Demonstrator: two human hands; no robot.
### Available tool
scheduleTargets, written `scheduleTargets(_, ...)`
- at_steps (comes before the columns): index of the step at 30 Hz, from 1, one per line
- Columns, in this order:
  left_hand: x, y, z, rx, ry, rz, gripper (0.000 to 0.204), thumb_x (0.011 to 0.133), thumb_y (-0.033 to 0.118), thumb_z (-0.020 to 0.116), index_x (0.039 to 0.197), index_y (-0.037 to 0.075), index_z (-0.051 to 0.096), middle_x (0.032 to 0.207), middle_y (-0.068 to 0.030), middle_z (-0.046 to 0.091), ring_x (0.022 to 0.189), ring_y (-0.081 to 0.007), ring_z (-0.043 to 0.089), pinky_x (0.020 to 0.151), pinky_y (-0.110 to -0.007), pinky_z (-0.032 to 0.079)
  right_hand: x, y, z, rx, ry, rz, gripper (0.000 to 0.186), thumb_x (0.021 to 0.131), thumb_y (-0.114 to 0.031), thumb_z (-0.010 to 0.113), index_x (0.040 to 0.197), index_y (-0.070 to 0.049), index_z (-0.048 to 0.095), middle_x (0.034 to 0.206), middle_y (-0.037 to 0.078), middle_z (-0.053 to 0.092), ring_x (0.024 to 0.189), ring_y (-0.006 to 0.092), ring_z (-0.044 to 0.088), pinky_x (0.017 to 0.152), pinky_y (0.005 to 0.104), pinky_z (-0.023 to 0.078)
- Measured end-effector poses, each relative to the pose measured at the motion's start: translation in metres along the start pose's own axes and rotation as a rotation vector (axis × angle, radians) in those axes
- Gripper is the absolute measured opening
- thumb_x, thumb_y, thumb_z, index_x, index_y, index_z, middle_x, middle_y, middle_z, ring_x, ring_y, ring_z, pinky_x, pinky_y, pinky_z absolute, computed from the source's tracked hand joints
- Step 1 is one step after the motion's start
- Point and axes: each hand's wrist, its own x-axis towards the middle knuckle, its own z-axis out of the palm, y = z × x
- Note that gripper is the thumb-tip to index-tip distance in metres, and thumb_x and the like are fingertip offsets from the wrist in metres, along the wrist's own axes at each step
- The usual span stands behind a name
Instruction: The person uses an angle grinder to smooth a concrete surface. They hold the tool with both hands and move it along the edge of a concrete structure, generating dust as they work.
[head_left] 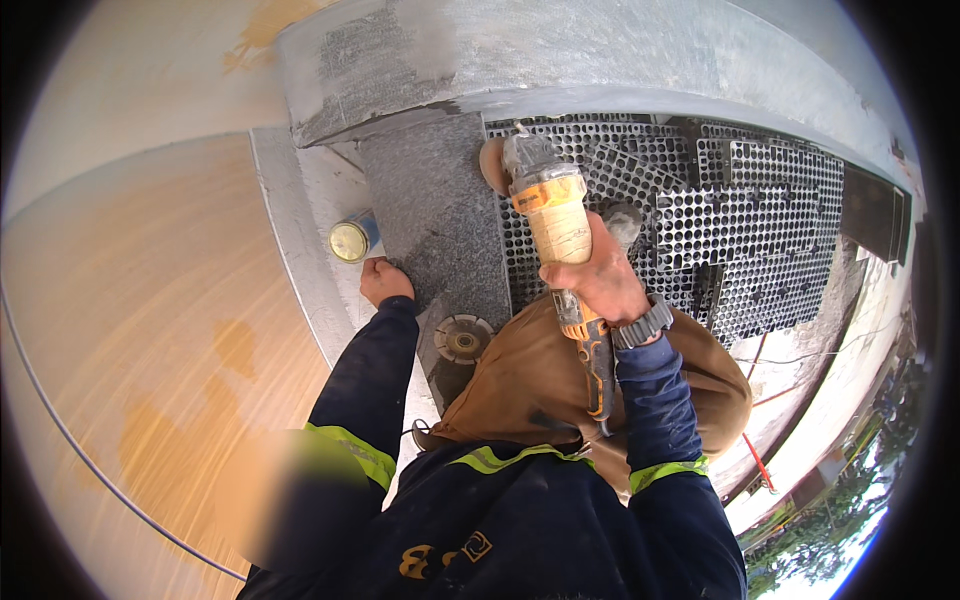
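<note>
in the head view our right hand [600, 275] is clamped around the body of a yellow angle grinder [555, 215], its disc end [495, 162] touching the right edge of a dark grey stone slab [435, 215] near the slab's top corner. our left hand [385, 280] rests on the slab's lower left edge, fingers curled down onto it, holding nothing that we can see. the slab lies flat between a pale strip of floor and a black perforated grid mat [760, 220]. a small can with a yellowish lid [350, 240] stands just beside the left hand, and a spare cutting disc [462, 338] lies near our knee. we judge the edge work barely begun: the disc sits at the top corner, and the rest of that edge looks untouched.
</note>
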Motion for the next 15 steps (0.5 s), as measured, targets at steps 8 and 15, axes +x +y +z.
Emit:
scheduleTargets(8,-0.004,0.006,0.002,-0.026,-0.037,-0.009,0.029,0.082,0.013,0.046,0.089,-0.005,0.068,0.084,-0.0262,0.069,0.081,-0.0437,0.067,0.077,-0.049,0.051,0.005,-0.017,0.043,-0.408,0.275,-0.247,0.079,0.066,-0.02,0.08,0.135,-0.007,0.043,0.091,0.025,0.07,0.081,0.0444,0.069,0.07,0.0498,0.057)
scheduleTargets(15,-0.006,0.0,-0.001,-0.048,-0.071,-0.024,0.031,0.082,0.015,0.045,0.09,-0.006,0.066,0.083,-0.0268,0.068,0.08,-0.0443,0.066,0.076,-0.049,0.051,0.02,-0.015,0.056,-0.416,0.291,-0.223,0.084,0.066,-0.018,0.082,0.139,-0.007,0.043,0.095,0.025,0.069,0.084,0.0449,0.068,0.072,0.0497,0.056)
